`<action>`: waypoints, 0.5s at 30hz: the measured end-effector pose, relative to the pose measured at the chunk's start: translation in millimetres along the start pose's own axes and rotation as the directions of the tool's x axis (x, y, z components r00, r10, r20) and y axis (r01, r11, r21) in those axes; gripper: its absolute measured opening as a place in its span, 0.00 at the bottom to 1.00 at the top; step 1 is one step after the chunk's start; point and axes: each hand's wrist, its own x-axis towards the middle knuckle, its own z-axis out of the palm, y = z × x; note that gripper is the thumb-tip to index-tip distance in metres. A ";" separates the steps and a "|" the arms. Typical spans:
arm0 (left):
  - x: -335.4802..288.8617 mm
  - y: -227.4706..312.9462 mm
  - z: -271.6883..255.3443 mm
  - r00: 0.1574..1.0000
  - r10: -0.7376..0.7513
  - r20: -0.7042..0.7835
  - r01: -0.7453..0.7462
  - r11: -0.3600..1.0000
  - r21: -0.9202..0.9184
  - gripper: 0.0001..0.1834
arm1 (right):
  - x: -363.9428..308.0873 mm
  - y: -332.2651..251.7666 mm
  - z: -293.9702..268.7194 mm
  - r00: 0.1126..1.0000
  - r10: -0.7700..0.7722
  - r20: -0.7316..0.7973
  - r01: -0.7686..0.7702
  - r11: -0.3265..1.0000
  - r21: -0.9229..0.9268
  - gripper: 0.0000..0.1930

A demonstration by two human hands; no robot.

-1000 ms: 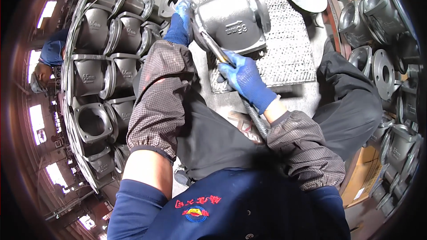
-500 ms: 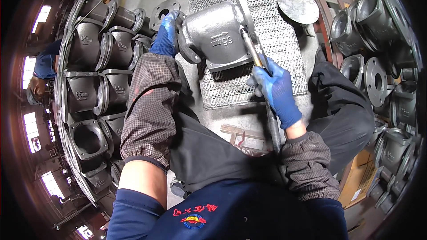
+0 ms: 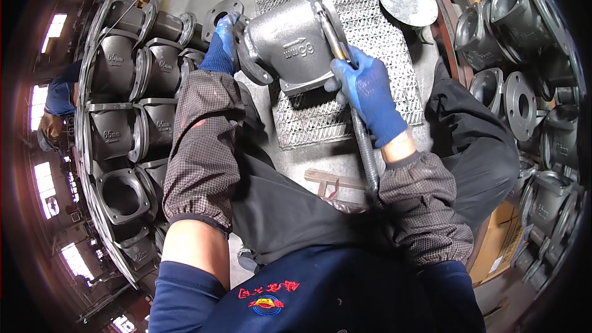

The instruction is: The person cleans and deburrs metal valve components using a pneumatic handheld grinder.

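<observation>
A grey cast-metal valve body (image 3: 290, 43) lies on a strip of expanded metal mesh (image 3: 345, 111) in front of me. My left hand (image 3: 222, 40), in a blue glove, grips the round flange at its left end. My right hand (image 3: 364, 89), also blue-gloved, is shut on a long tool (image 3: 365, 148) with a ribbed hose running down toward my lap. The tool's tip lies along the right flange of the casting. Both forearms wear dark checked sleeve covers.
Rows of similar grey castings (image 3: 123, 105) are stacked at my left, more castings (image 3: 524, 74) at my right. A round metal disc (image 3: 407, 1) lies beyond the mesh. A wooden piece (image 3: 330, 180) lies by my knee. Another person in blue (image 3: 58, 98) bends at far left.
The casting was turned and shifted right on the mesh. My right hand with the tool moved up and right along its flange, while my left hand kept hold of the left flange.
</observation>
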 end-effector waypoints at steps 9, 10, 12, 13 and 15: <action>36.3 -0.4 -49.2 0.999 0.013 0.047 -0.018 0.996 0.092 0.17 | -6.7 -3.5 25.6 1.000 -0.004 -0.020 0.004 1.000 -0.001 0.19; 28.4 -7.4 -13.1 0.999 0.000 0.047 -0.002 0.999 0.042 0.16 | -8.4 5.1 13.6 0.997 -0.001 -0.073 0.000 1.000 -0.016 0.18; 30.0 -5.1 -10.7 0.997 0.023 0.070 -0.028 0.997 0.074 0.16 | -22.7 30.5 13.9 0.993 0.019 -0.114 -0.017 1.000 0.023 0.17; 24.8 -6.6 -4.9 0.999 -0.036 0.034 0.037 0.999 -0.012 0.16 | -24.6 44.7 13.9 0.987 0.090 -0.134 -0.073 0.990 0.124 0.17; 13.9 2.7 6.3 0.985 -0.162 0.060 0.167 0.982 -0.093 0.17 | -29.9 59.4 18.2 0.975 0.128 -0.183 -0.078 0.963 0.256 0.19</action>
